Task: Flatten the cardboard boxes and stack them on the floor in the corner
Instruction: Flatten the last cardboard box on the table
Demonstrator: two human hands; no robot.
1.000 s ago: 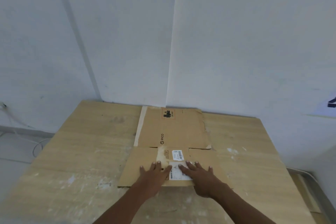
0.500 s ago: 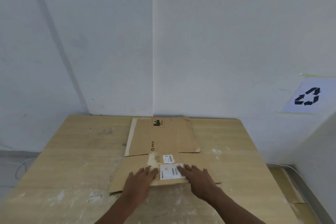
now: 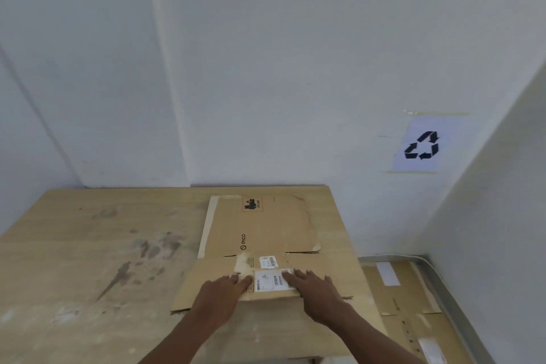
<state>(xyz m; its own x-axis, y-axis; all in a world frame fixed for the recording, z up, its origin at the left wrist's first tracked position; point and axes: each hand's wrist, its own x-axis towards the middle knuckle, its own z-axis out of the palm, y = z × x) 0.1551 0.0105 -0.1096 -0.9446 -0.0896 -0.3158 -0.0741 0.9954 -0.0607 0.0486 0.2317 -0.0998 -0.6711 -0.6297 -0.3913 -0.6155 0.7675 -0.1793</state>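
A flattened brown cardboard box (image 3: 266, 230) with a PICO mark and white shipping labels lies on the wooden table (image 3: 88, 260), close to the table's right side. My left hand (image 3: 220, 295) rests palm down on the box's near flap, fingers spread. My right hand (image 3: 317, 289) presses flat beside it, its fingertips on the large white label (image 3: 270, 282). Neither hand grips anything. More flattened cardboard (image 3: 404, 304) lies on the floor in the corner to the right of the table.
White walls stand right behind the table and on the right. A paper sign with a recycling symbol (image 3: 421, 145) is taped to the wall above the floor corner. A metal strip and a white cable (image 3: 428, 263) run along the wall base there.
My view has swung to the right, bringing the recycling sign and the floor cardboard into sight. Both hands stay flat on the box's near flap.
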